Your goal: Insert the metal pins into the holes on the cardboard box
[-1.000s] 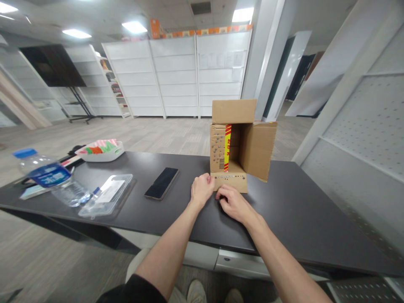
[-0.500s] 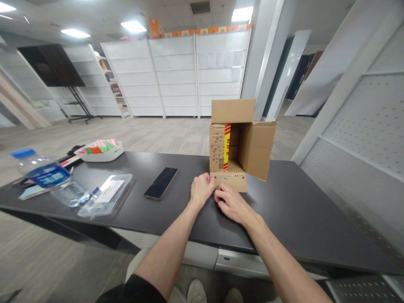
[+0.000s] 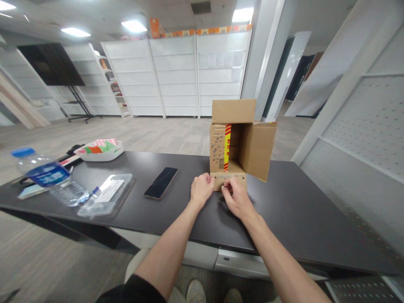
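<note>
An open cardboard box (image 3: 218, 147) faces me on the dark table, its lower flap (image 3: 239, 182) folded down toward me. A row of small holes and silvery bits crosses that flap; more round metal-looking dots cover the box's left front panel. My left hand (image 3: 201, 188) is closed beside the flap's left edge, its fingertips curled out of sight, so whatever it holds is hidden. Over the flap, my right hand (image 3: 236, 198) pinches something tiny and pale between thumb and forefinger, too small to name.
Left of my hands lie a phone (image 3: 161, 183), a clear plastic case (image 3: 109, 195) and a water bottle (image 3: 50, 174). Behind them is a white basket (image 3: 104, 155) with colourful contents. The box's right flap (image 3: 259, 149) swings outward. A perforated panel (image 3: 369, 139) stands to the right.
My right hand has risen from the table at the flap's front edge and moved right and over the flap, fingers now pinched. The left hand and box have stayed put.
</note>
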`<action>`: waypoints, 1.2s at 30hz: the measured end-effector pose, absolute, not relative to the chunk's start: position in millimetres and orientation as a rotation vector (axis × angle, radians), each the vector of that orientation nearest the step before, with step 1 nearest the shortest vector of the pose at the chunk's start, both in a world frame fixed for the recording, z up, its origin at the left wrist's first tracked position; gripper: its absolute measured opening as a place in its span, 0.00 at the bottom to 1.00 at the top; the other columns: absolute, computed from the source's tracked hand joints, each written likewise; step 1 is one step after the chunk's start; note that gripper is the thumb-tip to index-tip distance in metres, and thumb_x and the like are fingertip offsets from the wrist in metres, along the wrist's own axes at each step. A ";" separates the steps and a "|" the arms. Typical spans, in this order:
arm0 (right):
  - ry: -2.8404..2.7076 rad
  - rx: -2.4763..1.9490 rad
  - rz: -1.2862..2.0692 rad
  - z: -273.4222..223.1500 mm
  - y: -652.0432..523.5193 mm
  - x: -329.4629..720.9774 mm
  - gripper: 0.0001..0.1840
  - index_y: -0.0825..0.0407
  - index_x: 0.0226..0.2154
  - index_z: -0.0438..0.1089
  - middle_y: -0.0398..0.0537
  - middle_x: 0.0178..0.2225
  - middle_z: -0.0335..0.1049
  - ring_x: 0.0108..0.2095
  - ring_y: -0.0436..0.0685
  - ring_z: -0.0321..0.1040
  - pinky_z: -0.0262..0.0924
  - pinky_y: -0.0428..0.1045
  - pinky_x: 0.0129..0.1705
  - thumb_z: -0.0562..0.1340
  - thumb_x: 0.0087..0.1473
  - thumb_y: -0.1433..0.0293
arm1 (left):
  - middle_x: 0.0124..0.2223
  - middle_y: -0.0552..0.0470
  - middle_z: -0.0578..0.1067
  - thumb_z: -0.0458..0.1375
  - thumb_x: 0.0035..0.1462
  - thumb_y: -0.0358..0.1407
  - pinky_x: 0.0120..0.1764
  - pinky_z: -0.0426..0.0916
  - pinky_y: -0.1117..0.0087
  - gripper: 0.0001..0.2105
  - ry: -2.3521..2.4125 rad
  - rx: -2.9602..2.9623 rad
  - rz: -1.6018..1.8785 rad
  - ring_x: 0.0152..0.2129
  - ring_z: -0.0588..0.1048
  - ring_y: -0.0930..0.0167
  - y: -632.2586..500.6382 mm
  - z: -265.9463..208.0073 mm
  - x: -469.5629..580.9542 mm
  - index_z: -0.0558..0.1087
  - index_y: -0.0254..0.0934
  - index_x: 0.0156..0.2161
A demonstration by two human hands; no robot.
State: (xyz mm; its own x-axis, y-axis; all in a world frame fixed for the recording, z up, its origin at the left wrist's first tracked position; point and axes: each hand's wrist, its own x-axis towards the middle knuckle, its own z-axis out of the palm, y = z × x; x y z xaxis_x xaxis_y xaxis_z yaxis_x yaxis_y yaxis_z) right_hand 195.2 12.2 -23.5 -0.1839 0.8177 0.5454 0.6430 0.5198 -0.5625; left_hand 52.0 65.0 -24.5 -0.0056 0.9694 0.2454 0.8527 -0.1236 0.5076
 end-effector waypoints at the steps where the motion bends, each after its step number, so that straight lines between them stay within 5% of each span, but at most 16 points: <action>1: -1.828 -1.204 0.259 -25.0 13.9 196.0 0.03 0.50 0.30 0.58 0.46 0.31 0.61 0.34 0.55 0.59 0.55 0.50 0.39 0.52 0.55 0.73 | 0.24 0.51 0.72 0.48 0.57 0.38 0.28 0.52 0.71 0.13 1.922 2.057 0.818 0.22 0.68 0.72 65.3 -25.3 51.9 0.68 0.39 0.25; 21: -1.139 -1.289 -0.022 -24.5 25.2 213.9 0.07 0.53 0.35 0.63 0.47 0.31 0.66 0.31 0.53 0.64 0.60 0.50 0.36 0.57 0.56 0.66 | 0.23 0.51 0.70 0.48 0.56 0.38 0.26 0.50 0.71 0.12 1.906 2.030 0.835 0.21 0.65 0.72 65.2 -24.8 51.9 0.66 0.39 0.23; 36: -1.153 -1.276 0.053 -32.3 32.9 217.7 0.10 0.53 0.38 0.64 0.48 0.32 0.69 0.33 0.55 0.68 0.62 0.51 0.37 0.57 0.55 0.65 | 0.23 0.52 0.70 0.49 0.56 0.38 0.26 0.50 0.71 0.12 1.926 2.029 0.824 0.21 0.66 0.72 66.0 -26.3 51.9 0.67 0.39 0.23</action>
State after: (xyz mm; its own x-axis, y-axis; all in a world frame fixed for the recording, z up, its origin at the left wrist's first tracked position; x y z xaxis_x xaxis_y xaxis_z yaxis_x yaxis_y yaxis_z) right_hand 217.7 32.9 -32.3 0.4826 0.6013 0.6368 0.5409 0.3672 -0.7567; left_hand 51.9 66.0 -26.3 -0.0191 0.9705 0.2404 0.8443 -0.1132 0.5237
